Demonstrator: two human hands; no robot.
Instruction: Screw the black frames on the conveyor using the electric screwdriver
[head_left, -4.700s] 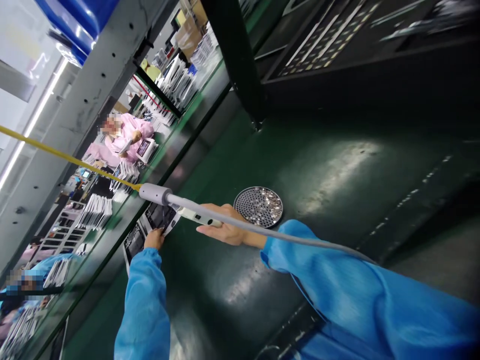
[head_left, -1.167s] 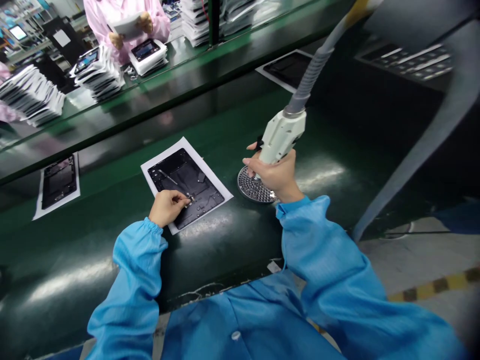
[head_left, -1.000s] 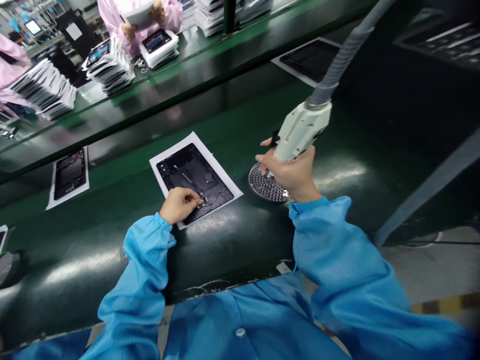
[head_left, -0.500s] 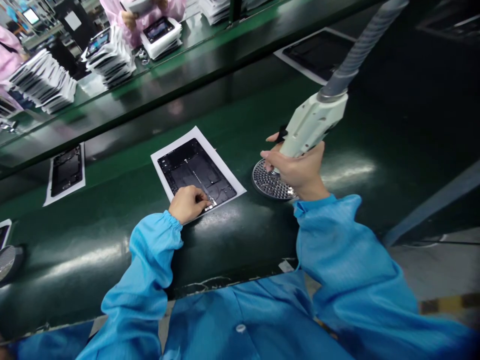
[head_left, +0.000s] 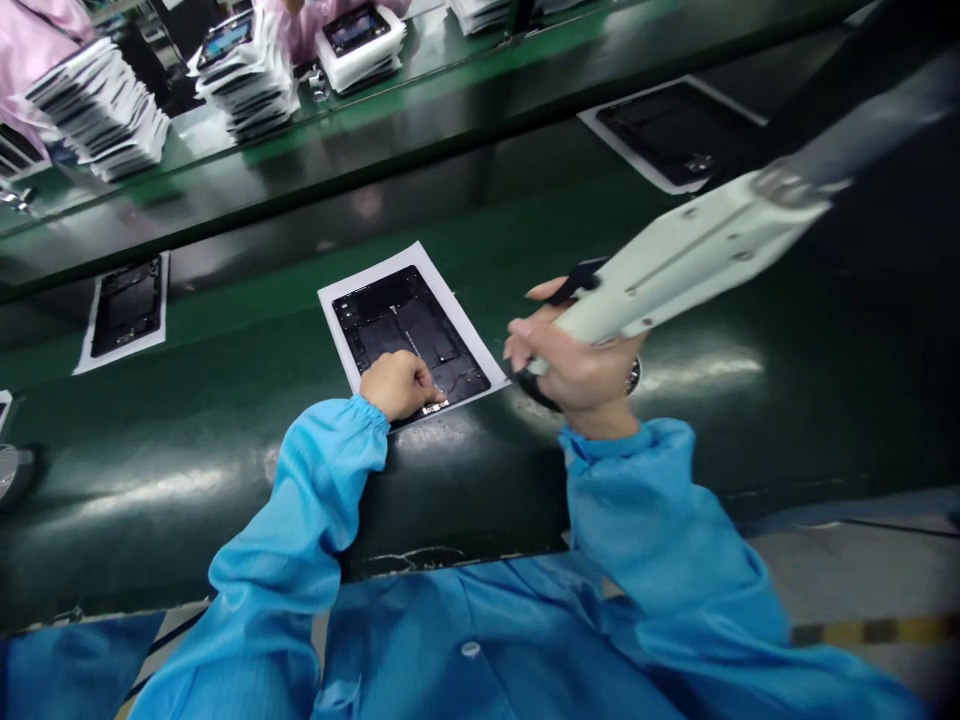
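Observation:
A black device housing (head_left: 405, 325) lies on a white sheet (head_left: 471, 335) on the dark green work surface (head_left: 247, 440). At the housing's near edge rests my left hand (head_left: 397, 384), its fingers pinched by a small silvery part (head_left: 435, 407); what they hold is too small to make out. My right hand (head_left: 581, 365) is wrapped round a pale green handheld tool (head_left: 675, 265), which slants up to the right into a grey hose (head_left: 885, 125). The tool's tip is by the sheet's right corner. Behind my right hand a round dish (head_left: 634, 376) is mostly hidden.
Another housing on a sheet lies at the left (head_left: 129, 305), and one at the back right (head_left: 679, 130). Stacks of sheeted devices (head_left: 251, 75) stand on a raised shelf (head_left: 315, 150) behind. People in pink sleeves are beyond it. A round object (head_left: 13, 470) is at the left edge.
My right hand has brought the tool left toward the housing, tilting it lower and covering most of the round dish. The view has shifted slightly. My left hand stays at the housing's near edge.

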